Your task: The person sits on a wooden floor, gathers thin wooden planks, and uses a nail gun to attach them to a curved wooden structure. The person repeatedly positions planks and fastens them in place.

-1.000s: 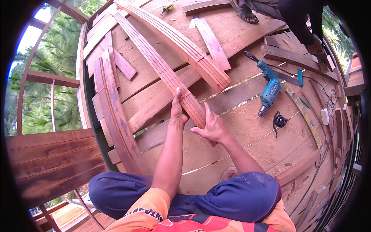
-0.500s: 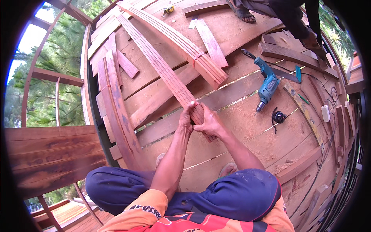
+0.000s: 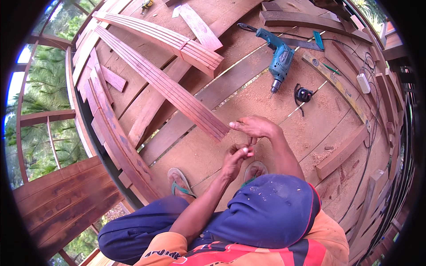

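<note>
My left hand (image 3: 237, 160) is closed, thumb pressed to its curled fingers; whatever may be in it is too small to make out. Just above it, my right hand (image 3: 256, 127) is open, with some fingers stretched left and others bent down close to the left hand. A bundle of long, thin reddish wooden strips (image 3: 166, 88) lies on the plank floor, its near end beside my right fingertips but held by neither hand. Behind it rests a second, thicker bundle of strips (image 3: 164, 35), with a dark band around it near its closer end.
A blue power drill (image 3: 278, 57) lies right of the bundles, near a small black coiled item (image 3: 303, 94). Further right are a yellow spirit level (image 3: 335, 84), a green-handled saw (image 3: 317, 40), cables and timber offcuts (image 3: 341, 153). Sawdust covers the planks (image 3: 262, 106). Long boards (image 3: 117, 128) lie at left.
Both hands have let go of the near bundle's end and drawn back toward me, coming together. The view has shifted right, so the bundles and drill appear further left.
</note>
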`<state>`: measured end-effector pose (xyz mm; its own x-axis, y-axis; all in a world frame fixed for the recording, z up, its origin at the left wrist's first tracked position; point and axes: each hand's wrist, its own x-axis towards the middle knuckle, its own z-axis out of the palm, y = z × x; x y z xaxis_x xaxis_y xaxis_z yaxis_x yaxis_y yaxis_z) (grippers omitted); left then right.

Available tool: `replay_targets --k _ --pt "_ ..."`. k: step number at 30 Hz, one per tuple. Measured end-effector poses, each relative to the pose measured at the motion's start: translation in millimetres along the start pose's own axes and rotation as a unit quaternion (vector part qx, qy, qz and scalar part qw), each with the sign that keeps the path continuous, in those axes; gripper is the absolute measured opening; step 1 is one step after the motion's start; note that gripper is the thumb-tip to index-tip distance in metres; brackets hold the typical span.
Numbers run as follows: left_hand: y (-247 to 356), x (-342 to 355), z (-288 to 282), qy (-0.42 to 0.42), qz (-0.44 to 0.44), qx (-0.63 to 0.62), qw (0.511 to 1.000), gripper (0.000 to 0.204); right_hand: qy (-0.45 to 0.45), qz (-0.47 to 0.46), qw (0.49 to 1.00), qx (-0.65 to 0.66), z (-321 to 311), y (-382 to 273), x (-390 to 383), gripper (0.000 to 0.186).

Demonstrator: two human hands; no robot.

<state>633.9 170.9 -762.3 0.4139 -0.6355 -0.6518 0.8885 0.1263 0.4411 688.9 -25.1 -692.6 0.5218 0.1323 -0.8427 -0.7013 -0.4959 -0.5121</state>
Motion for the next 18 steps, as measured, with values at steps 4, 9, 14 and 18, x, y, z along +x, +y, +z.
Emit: replay_targets --k 4,9,14,18 --pt "-15 -21 31 -0.056 -0.112 0.126 0.984 0.061 0.238 -0.147 0.955 0.099 2 -7 5 0.092" --pt "6 -13 2 -0.018 0.137 0.442 0.886 0.079 0.204 -0.255 0.943 -0.07 20 -65 48 0.13" --pt "25 -22 -48 0.229 0.242 0.409 0.849 0.052 0.217 -0.191 0.948 -0.132 41 -87 67 0.112" --pt "73 -3 -76 0.368 0.272 0.191 0.868 0.057 0.268 -0.214 0.929 -0.14 52 -82 53 0.1"
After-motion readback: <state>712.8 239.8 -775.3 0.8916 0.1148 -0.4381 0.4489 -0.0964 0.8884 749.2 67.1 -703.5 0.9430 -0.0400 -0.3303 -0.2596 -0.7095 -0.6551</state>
